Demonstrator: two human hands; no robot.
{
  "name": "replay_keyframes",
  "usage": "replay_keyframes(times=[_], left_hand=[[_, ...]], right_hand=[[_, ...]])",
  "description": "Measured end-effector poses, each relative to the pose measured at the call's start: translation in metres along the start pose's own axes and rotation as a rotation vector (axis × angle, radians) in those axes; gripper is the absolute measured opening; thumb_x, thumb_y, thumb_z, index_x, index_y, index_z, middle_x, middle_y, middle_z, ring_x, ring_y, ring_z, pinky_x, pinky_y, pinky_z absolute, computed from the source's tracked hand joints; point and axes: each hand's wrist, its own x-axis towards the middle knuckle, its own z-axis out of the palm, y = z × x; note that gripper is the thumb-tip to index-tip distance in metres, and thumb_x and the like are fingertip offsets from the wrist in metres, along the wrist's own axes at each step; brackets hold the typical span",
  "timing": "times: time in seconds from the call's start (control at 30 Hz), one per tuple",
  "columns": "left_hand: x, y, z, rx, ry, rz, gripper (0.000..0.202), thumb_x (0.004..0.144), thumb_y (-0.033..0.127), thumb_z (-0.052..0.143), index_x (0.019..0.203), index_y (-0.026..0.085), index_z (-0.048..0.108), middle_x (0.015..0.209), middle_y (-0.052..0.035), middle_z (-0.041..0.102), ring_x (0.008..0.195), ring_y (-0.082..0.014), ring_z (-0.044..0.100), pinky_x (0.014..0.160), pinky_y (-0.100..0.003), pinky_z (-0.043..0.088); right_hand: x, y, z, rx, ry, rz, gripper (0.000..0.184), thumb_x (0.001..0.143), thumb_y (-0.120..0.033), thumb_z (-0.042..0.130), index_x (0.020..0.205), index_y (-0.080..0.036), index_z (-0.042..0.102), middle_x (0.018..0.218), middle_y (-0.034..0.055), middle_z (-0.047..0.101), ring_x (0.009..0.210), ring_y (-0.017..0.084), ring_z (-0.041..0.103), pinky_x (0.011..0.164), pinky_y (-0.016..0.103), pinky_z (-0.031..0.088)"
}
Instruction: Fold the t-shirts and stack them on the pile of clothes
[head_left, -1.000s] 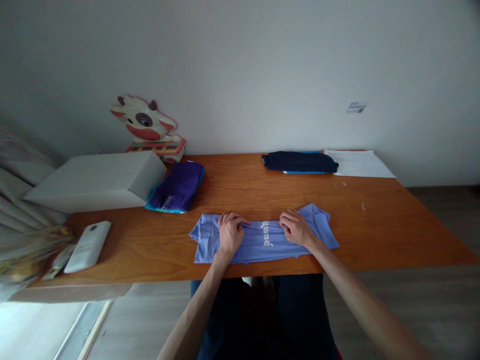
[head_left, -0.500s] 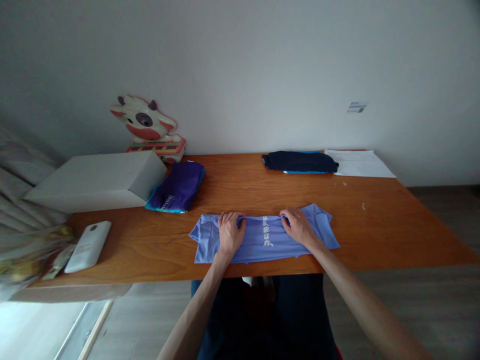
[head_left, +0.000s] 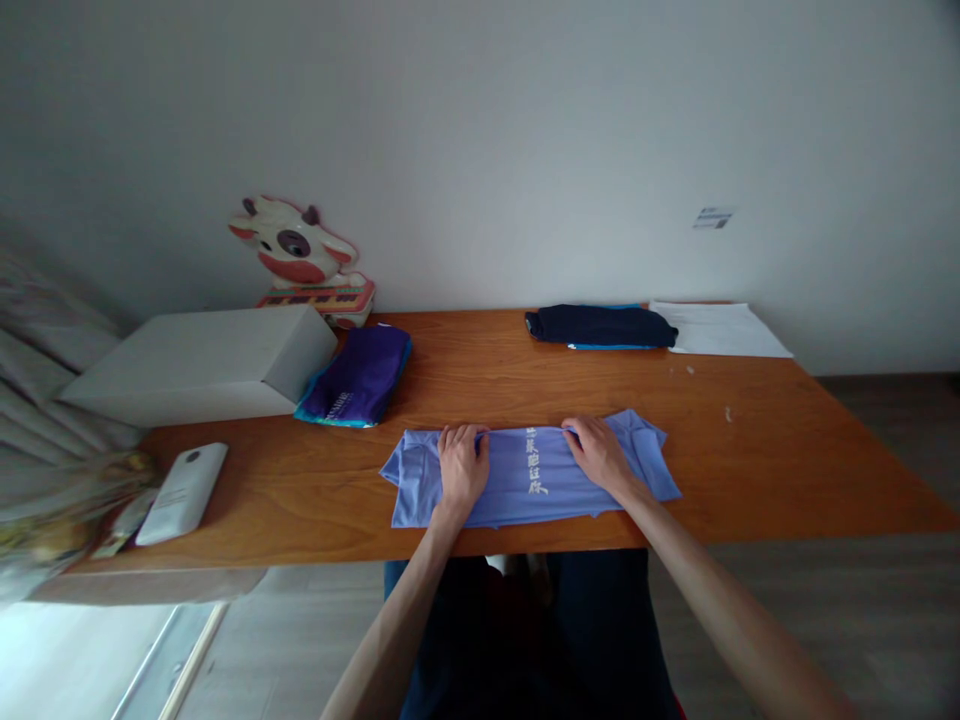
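Note:
A light blue shirt [head_left: 529, 476] with white lettering lies folded into a long strip near the front edge of the wooden table [head_left: 750, 450]. My left hand [head_left: 462, 465] rests on its left part, fingers curled over the far edge of the cloth. My right hand [head_left: 598, 453] lies on the right part and grips the far edge the same way. Both hands pinch the fabric along its top fold.
A folded purple garment [head_left: 356, 375] and a white box [head_left: 202, 360] are at the back left, a cow-shaped toy keyboard [head_left: 307, 265] behind them. A folded dark garment [head_left: 600, 326] and white paper [head_left: 720, 330] lie at the back right. A white device [head_left: 182, 492] sits at the left.
Both hands slid slightly toward the shirt's far edge and the fold flattened; the lettering now lies straighter. The camera shifted a little.

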Motion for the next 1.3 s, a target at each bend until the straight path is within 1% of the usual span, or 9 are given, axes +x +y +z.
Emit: replay_keyframes(times=[0.13, 0.23, 0.37, 0.5, 0.7, 0.77, 0.93, 1.1, 1.3], left_hand=[[-0.001, 0.004, -0.003, 0.029, 0.021, -0.006, 0.024, 0.102, 0.019, 0.048, 0.116, 0.026, 0.066, 0.117, -0.0091, 0.073, 0.118, -0.0295, 0.064, 0.123, -0.054, 0.032], [-0.004, 0.011, -0.008, 0.039, 0.014, 0.058, 0.030, 0.101, 0.017, 0.049, 0.126, 0.026, 0.063, 0.132, -0.0111, 0.068, 0.129, -0.0301, 0.059, 0.125, -0.054, 0.029], [-0.005, 0.019, -0.012, 0.003, -0.105, 0.183, 0.031, 0.102, 0.018, 0.050, 0.125, 0.030, 0.067, 0.131, -0.0066, 0.070, 0.128, -0.0272, 0.060, 0.127, -0.052, 0.029], [-0.006, 0.022, -0.010, -0.018, -0.221, 0.249, 0.033, 0.104, 0.024, 0.049, 0.130, 0.031, 0.069, 0.138, -0.0049, 0.069, 0.134, -0.0250, 0.058, 0.125, -0.049, 0.034], [-0.016, 0.009, -0.019, 0.051, -0.231, 0.298, 0.049, 0.104, 0.032, 0.054, 0.153, 0.034, 0.053, 0.162, -0.0044, 0.052, 0.154, -0.0259, 0.041, 0.130, -0.055, 0.027], [-0.021, -0.001, -0.028, 0.110, -0.223, 0.271, 0.056, 0.102, 0.036, 0.058, 0.157, 0.033, 0.049, 0.164, -0.0065, 0.049, 0.156, -0.0285, 0.038, 0.131, -0.057, 0.025], [-0.029, -0.025, -0.047, 0.205, -0.173, 0.168, 0.060, 0.102, 0.042, 0.056, 0.160, 0.035, 0.044, 0.165, -0.0058, 0.047, 0.159, -0.0326, 0.031, 0.131, -0.065, 0.012], [-0.031, -0.040, -0.049, 0.212, -0.115, 0.088, 0.061, 0.102, 0.049, 0.051, 0.161, 0.033, 0.044, 0.169, -0.0058, 0.041, 0.161, -0.0349, 0.025, 0.131, -0.065, 0.008], [-0.031, -0.070, -0.057, 0.284, -0.049, -0.107, 0.072, 0.104, 0.053, 0.045, 0.166, 0.021, 0.029, 0.166, -0.0157, 0.043, 0.159, -0.0357, 0.031, 0.127, -0.068, 0.022]], right_hand=[[0.001, -0.005, -0.005, -0.040, 0.050, 0.001, 0.017, 0.102, -0.019, 0.056, 0.115, -0.027, 0.064, 0.112, 0.0088, 0.071, 0.107, 0.030, 0.064, 0.097, 0.049, 0.049], [0.000, -0.007, -0.009, -0.064, 0.091, -0.022, 0.025, 0.099, -0.013, 0.056, 0.115, -0.028, 0.068, 0.122, 0.0095, 0.068, 0.116, 0.032, 0.060, 0.103, 0.053, 0.047], [-0.002, -0.007, -0.010, -0.017, -0.012, -0.128, 0.037, 0.094, -0.005, 0.055, 0.117, -0.030, 0.072, 0.114, 0.0072, 0.070, 0.109, 0.029, 0.061, 0.099, 0.050, 0.050], [0.002, -0.010, -0.008, -0.019, -0.071, -0.115, 0.036, 0.097, -0.011, 0.057, 0.125, -0.030, 0.070, 0.115, 0.0069, 0.069, 0.110, 0.028, 0.061, 0.100, 0.049, 0.051], [-0.013, -0.009, -0.013, -0.073, -0.095, -0.082, 0.045, 0.101, -0.022, 0.057, 0.144, -0.031, 0.060, 0.136, 0.0091, 0.066, 0.125, 0.031, 0.059, 0.109, 0.054, 0.049], [-0.026, -0.001, -0.019, -0.118, -0.110, -0.065, 0.051, 0.103, -0.031, 0.055, 0.154, -0.033, 0.051, 0.150, 0.0088, 0.060, 0.136, 0.033, 0.054, 0.114, 0.057, 0.045], [-0.057, 0.030, -0.032, -0.276, -0.076, 0.074, 0.067, 0.104, -0.049, 0.049, 0.167, -0.036, 0.029, 0.170, 0.0039, 0.039, 0.157, 0.037, 0.032, 0.127, 0.068, 0.022], [-0.069, 0.048, -0.036, -0.330, -0.055, 0.203, 0.068, 0.106, -0.054, 0.041, 0.169, -0.036, 0.024, 0.174, 0.0027, 0.029, 0.159, 0.038, 0.027, 0.127, 0.067, 0.024], [-0.071, 0.049, -0.036, -0.330, -0.068, 0.245, 0.066, 0.106, -0.055, 0.039, 0.168, -0.034, 0.028, 0.175, 0.0030, 0.027, 0.160, 0.037, 0.026, 0.128, 0.066, 0.023]])
